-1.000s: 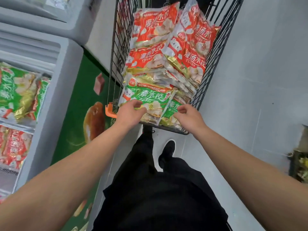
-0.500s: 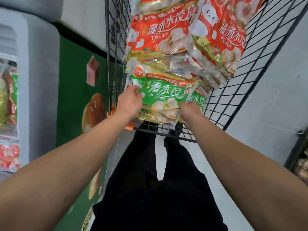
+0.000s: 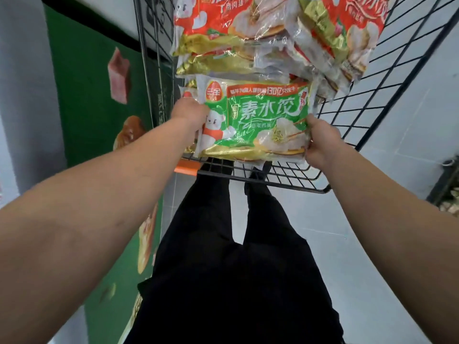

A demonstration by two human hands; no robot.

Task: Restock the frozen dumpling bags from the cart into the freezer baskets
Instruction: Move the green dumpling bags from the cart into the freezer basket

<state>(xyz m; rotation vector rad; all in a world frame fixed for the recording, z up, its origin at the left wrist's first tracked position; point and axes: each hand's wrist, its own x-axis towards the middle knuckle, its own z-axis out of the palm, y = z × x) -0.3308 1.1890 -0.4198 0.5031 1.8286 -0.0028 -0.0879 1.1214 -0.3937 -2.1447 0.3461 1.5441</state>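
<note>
Grey floor fills the right and lower ground, with a green panel printed with food pictures standing along the left. Black trousers occupy the lower centre. Ahead stands a black wire cart, an orange fitting at its near left corner. Red bags are stacked high inside it, some leaning to the right. At the near end of the cart a green bag is held face-up, just below the red stack and above the cart's near rim. Left hand grips the green bag's left edge, fingers curled behind the packaging. Right hand grips the bag's right edge likewise. Further bags appear to lie under the green bag, though the stack hides how many.
</note>
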